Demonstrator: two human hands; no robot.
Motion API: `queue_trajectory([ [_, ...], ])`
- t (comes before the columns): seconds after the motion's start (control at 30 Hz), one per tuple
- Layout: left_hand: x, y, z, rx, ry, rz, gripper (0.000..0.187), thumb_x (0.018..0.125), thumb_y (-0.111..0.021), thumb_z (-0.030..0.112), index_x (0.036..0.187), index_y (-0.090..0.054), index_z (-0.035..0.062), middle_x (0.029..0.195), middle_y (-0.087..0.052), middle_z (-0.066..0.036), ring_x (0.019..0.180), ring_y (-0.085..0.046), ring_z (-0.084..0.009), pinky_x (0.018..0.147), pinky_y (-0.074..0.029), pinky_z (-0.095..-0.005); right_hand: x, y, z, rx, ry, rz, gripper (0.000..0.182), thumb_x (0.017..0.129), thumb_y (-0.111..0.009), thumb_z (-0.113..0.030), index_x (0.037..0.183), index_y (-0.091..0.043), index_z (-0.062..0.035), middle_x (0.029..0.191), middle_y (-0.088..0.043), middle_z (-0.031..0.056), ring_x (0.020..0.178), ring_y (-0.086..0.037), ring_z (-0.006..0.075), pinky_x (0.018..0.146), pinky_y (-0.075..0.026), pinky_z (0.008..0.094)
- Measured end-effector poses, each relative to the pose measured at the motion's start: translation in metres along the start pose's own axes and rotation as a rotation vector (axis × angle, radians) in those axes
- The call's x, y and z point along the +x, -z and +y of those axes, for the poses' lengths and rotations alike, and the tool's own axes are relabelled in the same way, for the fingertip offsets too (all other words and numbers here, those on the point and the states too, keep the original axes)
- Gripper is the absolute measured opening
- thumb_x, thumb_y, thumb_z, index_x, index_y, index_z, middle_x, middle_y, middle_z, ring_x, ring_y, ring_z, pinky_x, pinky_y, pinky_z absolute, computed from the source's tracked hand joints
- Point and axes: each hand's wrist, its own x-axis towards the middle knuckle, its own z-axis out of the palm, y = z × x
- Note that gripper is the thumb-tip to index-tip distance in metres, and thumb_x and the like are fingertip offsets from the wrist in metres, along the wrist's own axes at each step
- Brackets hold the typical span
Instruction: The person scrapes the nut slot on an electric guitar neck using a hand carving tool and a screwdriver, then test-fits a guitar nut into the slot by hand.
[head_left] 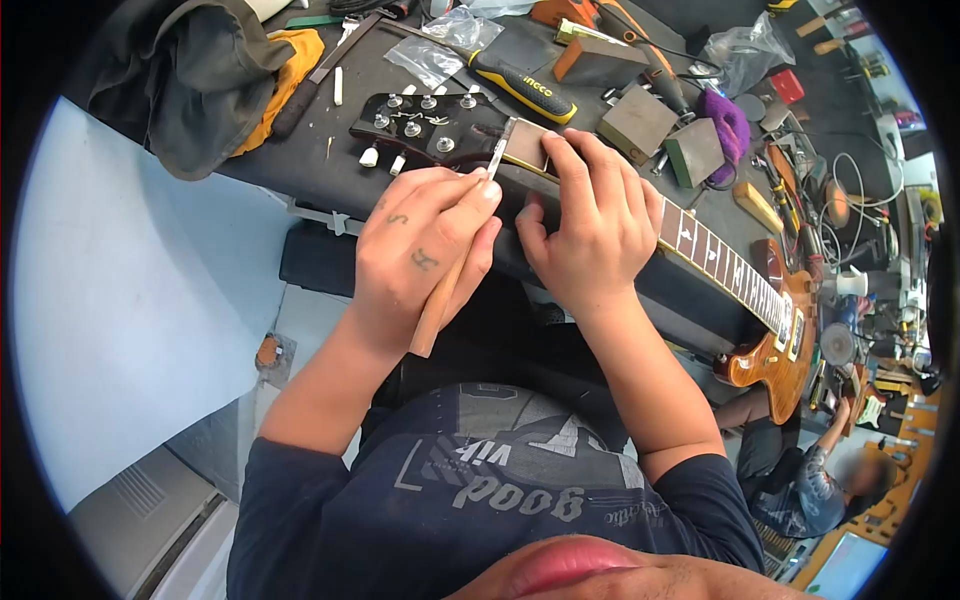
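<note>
An electric guitar lies across the bench, its black headstock [415,128] with several tuning pegs at the left and its amber-brown body [775,365] at the right. My left hand [425,235] is closed around a slim tool with a wooden handle [435,315]. The handle sticks out below my palm, and the tool's front end lies by the nut [500,148]; its exact kind is hidden by my fingers. Fingers on the fretboard and thumb at the near side, my right hand [595,220] grips the guitar neck [710,250] just past the nut.
A yellow-black screwdriver [525,88] lies behind the headstock. Several blocks [640,122], a purple cloth [727,125] and plastic bags [440,50] crowd the bench. A dark cloth bag [190,85] hangs over the left edge. Another person [800,490] sits at the lower right.
</note>
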Motion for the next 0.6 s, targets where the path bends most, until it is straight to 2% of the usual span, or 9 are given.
queue_trajectory([
  [0.47,0.007,-0.013,-0.016,-0.004,-0.050,0.048,0.041,0.095,-0.083,-0.009,0.135,-0.075,-0.0018,0.121,-0.085,-0.022,0.105,-0.080,-0.0403,0.097,-0.066,-0.0499,0.004,-0.003,0.001,-0.009,-0.006,0.005,0.061,0.079,-0.083,-0.024,0.140,-0.079,-0.0184,0.139,-0.077,0.0037,0.124,-0.075,0.0273,0.107,-0.050,0.0456],
  [0.6,0.013,-0.012,-0.015,-0.002,-0.013,0.043,0.041,0.095,-0.083,-0.010,0.134,-0.075,-0.0018,0.118,-0.085,-0.021,0.104,-0.080,-0.0395,0.097,-0.066,-0.0482,0.003,-0.002,0.002,-0.011,-0.003,0.007,0.061,0.079,-0.083,-0.024,0.140,-0.079,-0.0183,0.139,-0.077,0.0038,0.124,-0.075,0.0273,0.107,-0.051,0.0458],
])
